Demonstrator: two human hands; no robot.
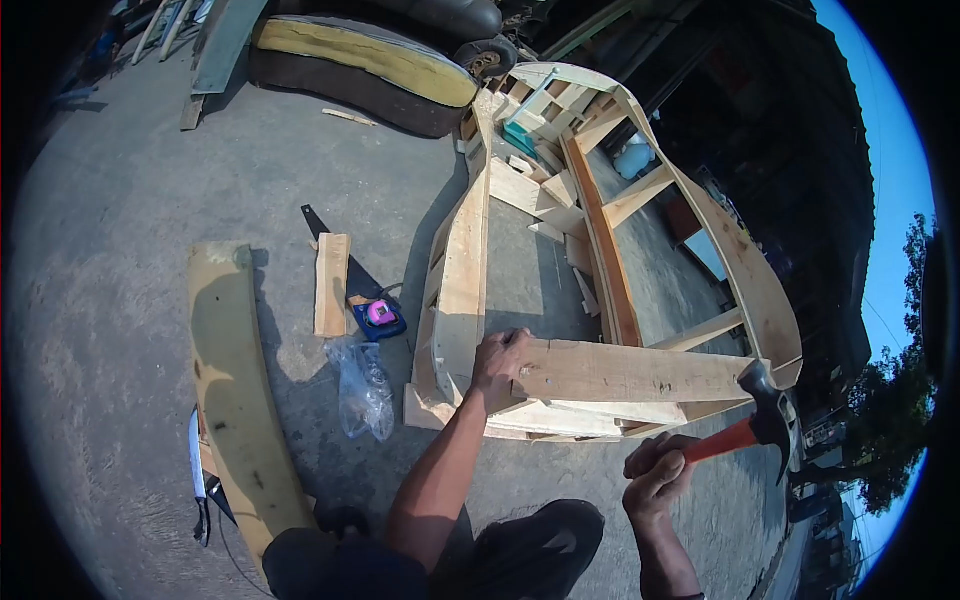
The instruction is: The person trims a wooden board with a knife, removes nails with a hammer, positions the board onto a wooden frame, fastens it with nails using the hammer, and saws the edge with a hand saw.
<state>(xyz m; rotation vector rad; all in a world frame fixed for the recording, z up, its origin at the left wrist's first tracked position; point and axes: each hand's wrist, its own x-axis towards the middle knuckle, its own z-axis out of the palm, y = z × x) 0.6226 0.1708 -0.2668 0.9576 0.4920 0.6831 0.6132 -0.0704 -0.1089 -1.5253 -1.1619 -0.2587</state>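
Observation:
My left hand (502, 362) is closed round the left end of a flat wooden board (640, 371), which lies across the near end of a large wooden frame (462, 250). My right hand (660, 475) grips a claw hammer (722, 440) by its orange handle. The hammer's dark metal head overlaps the board's right end in view; whether they touch I cannot tell. Small dark marks show on the board's face. The frame has curved sides, cross slats and a long orange-brown beam (605, 245) down its middle.
Left of the frame lie a handsaw (352, 270), a short wood piece (332, 285), a pink tape measure (380, 313) and a clear plastic bag (360, 385). A long foam-coloured slab (232, 390) covers part of another saw (197, 465). A worn cushioned seat (365, 65) stands behind.

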